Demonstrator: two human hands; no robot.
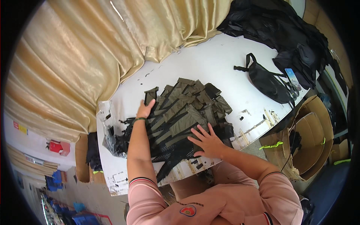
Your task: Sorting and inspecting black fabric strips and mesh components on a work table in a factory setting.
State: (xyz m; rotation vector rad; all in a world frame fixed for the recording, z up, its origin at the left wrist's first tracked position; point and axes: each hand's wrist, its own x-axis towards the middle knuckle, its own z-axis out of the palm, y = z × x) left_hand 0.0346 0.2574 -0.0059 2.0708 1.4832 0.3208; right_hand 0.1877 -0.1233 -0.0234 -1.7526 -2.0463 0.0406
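Observation:
A loose, fanned heap of olive-green fabric strips with black mesh parts (189,116) lies on the white table in front of me. At the heap's left edge is my left hand (144,109), its thumb spread from the fingers, touching a small olive piece with black edging (151,95). My right hand (208,143) rests flat with fingers spread on the heap's near right side. Black mesh ends (167,159) hang toward the table's near edge, between my forearms. Some lower pieces are hidden under the upper ones.
Clear plastic wrap and black scraps (117,144) lie at the table's left end. Toward the right are a black waist bag (267,83), a phone (293,79) and a big black fabric pile (277,30). Cardboard boxes (311,138) stand beside the table. Gold curtains (86,56) hang behind.

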